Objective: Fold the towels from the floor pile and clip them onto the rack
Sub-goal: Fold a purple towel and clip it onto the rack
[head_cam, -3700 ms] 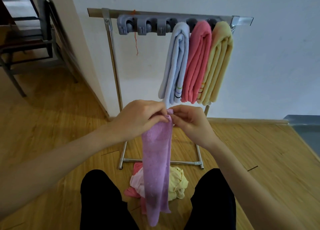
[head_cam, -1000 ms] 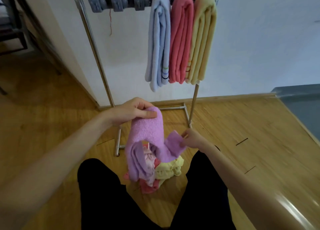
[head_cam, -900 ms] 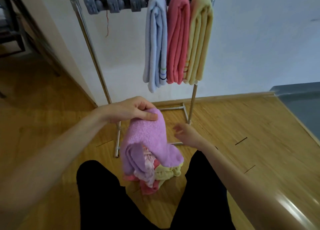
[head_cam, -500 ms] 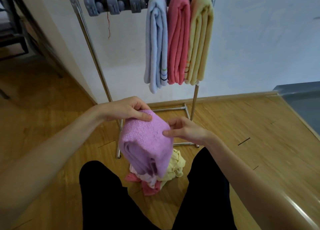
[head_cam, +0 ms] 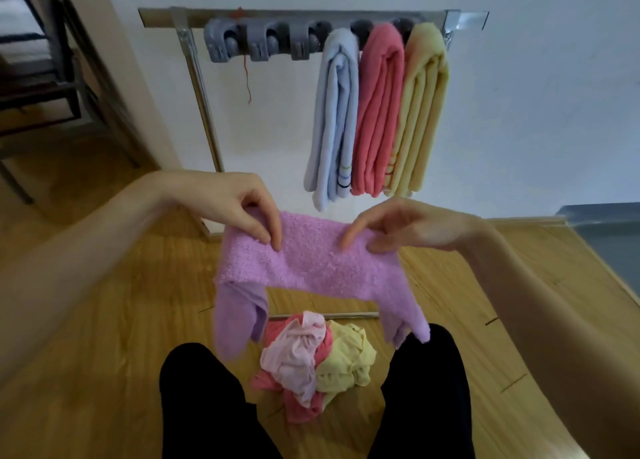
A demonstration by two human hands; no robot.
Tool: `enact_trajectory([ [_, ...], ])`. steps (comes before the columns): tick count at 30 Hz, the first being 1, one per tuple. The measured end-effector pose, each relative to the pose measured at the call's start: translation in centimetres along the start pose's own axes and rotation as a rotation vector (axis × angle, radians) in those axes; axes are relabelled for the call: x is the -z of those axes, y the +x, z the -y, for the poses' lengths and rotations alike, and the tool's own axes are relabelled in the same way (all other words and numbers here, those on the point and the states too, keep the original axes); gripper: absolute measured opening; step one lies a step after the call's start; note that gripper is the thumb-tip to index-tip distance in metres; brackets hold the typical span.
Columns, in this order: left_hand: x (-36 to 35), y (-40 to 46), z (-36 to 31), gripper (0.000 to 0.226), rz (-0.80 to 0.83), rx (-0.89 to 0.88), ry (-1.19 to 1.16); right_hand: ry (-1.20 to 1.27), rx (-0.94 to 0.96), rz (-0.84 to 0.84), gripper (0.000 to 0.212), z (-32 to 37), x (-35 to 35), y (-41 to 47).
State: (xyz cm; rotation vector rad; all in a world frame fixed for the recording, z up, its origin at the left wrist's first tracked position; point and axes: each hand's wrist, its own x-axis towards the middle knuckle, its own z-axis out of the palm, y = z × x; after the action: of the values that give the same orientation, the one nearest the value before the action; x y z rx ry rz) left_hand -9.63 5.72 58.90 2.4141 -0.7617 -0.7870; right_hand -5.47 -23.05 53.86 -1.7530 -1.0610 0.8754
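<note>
A folded purple towel [head_cam: 311, 268] stretches level between my hands, both ends drooping. My left hand [head_cam: 242, 206] pinches its left part, my right hand [head_cam: 398, 225] pinches its right part. Below it a floor pile [head_cam: 315, 361] of pink, red and yellow towels lies between my knees. Behind stands the metal rack [head_cam: 197, 78] with a grey clip strip [head_cam: 256, 43]. A blue towel [head_cam: 332, 119], a coral towel [head_cam: 377, 112] and a yellow towel [head_cam: 419, 112] hang clipped at its right end. Three clips on the left hold nothing.
A white wall is right behind the rack. A dark chair [head_cam: 41, 78] stands at the far left on the wooden floor [head_cam: 104, 320]. A grey floor area [head_cam: 609, 237] lies at the right edge. My black-clad legs [head_cam: 207, 406] flank the pile.
The purple towel was bunched over my left hand; now both hands have raised it and spread it sideways between them. The view has tilted up toward the rack.
</note>
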Motion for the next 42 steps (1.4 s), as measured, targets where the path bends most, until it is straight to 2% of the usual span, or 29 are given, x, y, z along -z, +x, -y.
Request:
enact_trajectory([
  [2,1.2,0.0,0.0,0.015,-0.052,0.049,0.097,-0.185,-0.072,0.084,0.034,1.5,0.9,1.4],
  [4,2.4,-0.1,-0.1,0.019,-0.123,0.104,0.21,-0.356,-0.139,0.075,0.036,2.9,1.8,3.0],
  [6,3.5,-0.1,0.2,0.033,-0.218,0.167,0.357,-0.52,-0.157,-0.018,0.038,4.0,3.1,4.5],
  [8,4.5,0.0,0.9,0.048,-0.384,0.229,0.483,-0.622,-0.153,-0.154,0.039,5.3,4.2,5.6],
  [13,7.4,1.4,1.8,0.053,-0.843,0.175,0.581,-0.701,-0.064,-0.465,0.048,8.1,6.2,8.6],
  [16,9.1,2.5,1.6,0.053,-1.005,0.121,0.709,-0.749,-0.076,-0.57,0.055,8.2,7.9,11.4],
  [20,11.9,4.6,2.7,0.051,-1.17,0.136,0.778,-0.749,-0.102,-0.689,0.064,8.4,9.8,14.6],
  [25,14.4,7.7,3.9,0.058,-1.225,0.16,0.903,-0.637,-0.101,-0.884,0.057,8.4,11.6,17.6],
  [29,16.0,9.6,5.1,0.064,-1.213,0.186,0.957,-0.488,-0.093,-0.947,0.057,7.5,12.3,19.1],
  [34,17.6,11.1,5.5,0.058,-1.22,0.215,0.989,-0.364,0.017,-1.023,0.057,6.6,11.6,21.4],
  [37,18.4,11.9,5.4,0.053,-1.214,0.213,1.011,-0.341,0.064,-1.099,0.056,5.6,11.7,22.9],
  [42,19.0,13.8,5.8,0.052,-1.128,0.192,1.006,-0.372,0.014,-1.188,0.057,2.8,12.2,24.4],
])
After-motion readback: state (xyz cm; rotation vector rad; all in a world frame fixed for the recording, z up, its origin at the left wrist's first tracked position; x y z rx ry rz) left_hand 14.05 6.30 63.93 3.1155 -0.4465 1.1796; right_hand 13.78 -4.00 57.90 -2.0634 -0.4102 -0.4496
